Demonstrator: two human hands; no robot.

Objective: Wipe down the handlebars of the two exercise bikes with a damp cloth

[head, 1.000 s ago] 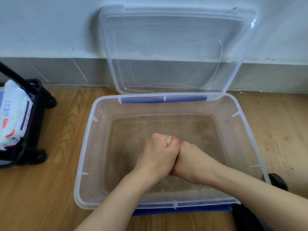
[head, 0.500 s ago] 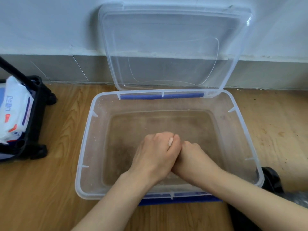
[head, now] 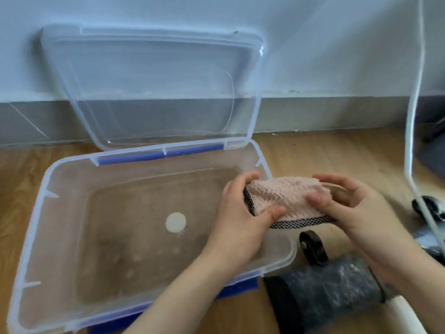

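Holding the pink cloth (head: 286, 201) between both hands, you have it above the right rim of the clear plastic tub (head: 36, 213). Your left hand (head: 243, 213) grips its left end, your right hand (head: 349, 206) pinches its right end. Murky water fills the tub, whose lid (head: 154, 85) leans against the far wall.

Hands are out of the tub now: a second ago both fists were clenched together low over the water, wringing. Now left hand (head: 243, 210) and right hand (head: 346, 206) sit apart over the tub's (head: 36, 213) right rim, spreading the pink cloth (head: 286, 198) open between them; before, only a scrap showed. Water surface shows a pale round spot (head: 176, 222) that wasn't there.
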